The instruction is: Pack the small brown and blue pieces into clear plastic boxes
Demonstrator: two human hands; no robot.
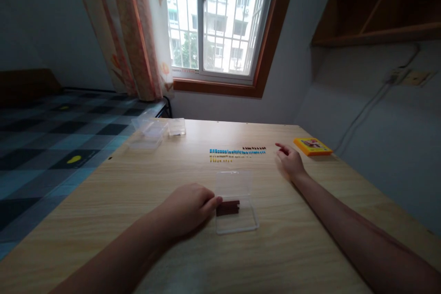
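Observation:
My left hand (193,206) is closed at the left side of a clear plastic box (255,225), thumb and fingertips together on its edge. Inside the box, right by my thumb, lie dark reddish-brown pieces (228,207). The box's clear lid (234,183) lies folded back behind it. Farther back are a row of small blue pieces (223,151), a row of small yellow pieces (220,159) and a short row of dark brown pieces (254,148). Just right of these rows, my right hand (291,161) has its index finger stretched out and other fingers curled; nothing shows in it.
Clear plastic containers (148,133) stand at the table's back left, with a smaller clear box (177,127) beside them. A yellow box (312,146) lies beyond my right hand. The wooden table (103,202) borders a checked bed (44,133) on the left.

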